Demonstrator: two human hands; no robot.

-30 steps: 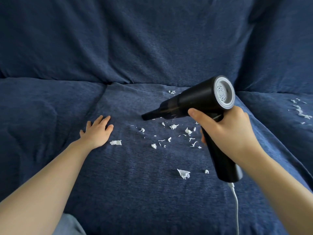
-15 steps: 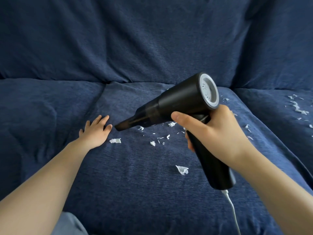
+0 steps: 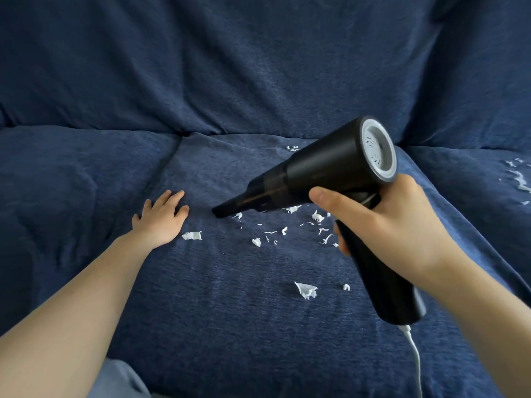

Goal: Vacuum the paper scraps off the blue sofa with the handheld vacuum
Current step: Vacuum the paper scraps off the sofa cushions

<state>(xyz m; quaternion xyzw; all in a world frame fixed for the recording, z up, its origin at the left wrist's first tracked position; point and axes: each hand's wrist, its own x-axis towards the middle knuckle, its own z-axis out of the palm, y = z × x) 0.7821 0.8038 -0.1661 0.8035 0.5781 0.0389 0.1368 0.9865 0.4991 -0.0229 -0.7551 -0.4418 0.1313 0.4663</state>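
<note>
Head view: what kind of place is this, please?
Probably a home living room: a dark blue fabric sofa fills the view, with white paper scraps on its seat and a black handheld vacuum.

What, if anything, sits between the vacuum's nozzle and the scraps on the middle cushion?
Nothing visible does. The handheld vacuum, gripped by the right hand, points its nozzle tip down at bare blue sofa fabric right beside the paper scraps. The left hand rests flat off to the side, near one larger scrap.
</note>
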